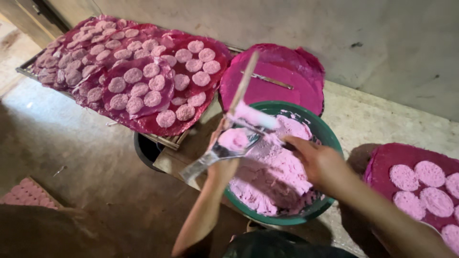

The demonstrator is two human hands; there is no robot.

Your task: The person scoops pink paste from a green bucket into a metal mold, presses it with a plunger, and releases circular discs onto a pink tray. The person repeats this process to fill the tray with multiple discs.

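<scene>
A green bowl (330,131) holds a mass of pink paste (277,177). My left hand (221,167) is over the bowl's left rim, gripping a flat metal scoop (210,160) loaded with a round lump of pink paste (233,139). My right hand (318,162) reaches in from the right and holds a paste-coated spatula (256,118) that lies across the top of the scoop. A bare wooden stick (245,79) slants up from the spatula's end; how it joins is unclear.
A rack (28,69) at upper left carries red round sheets covered with several pink cakes (143,88). A stack of magenta sheets (287,71) with a metal strip (267,80) lies behind the bowl. Another sheet of cakes (382,165) is at right. A dark bucket (146,150) stands below the rack.
</scene>
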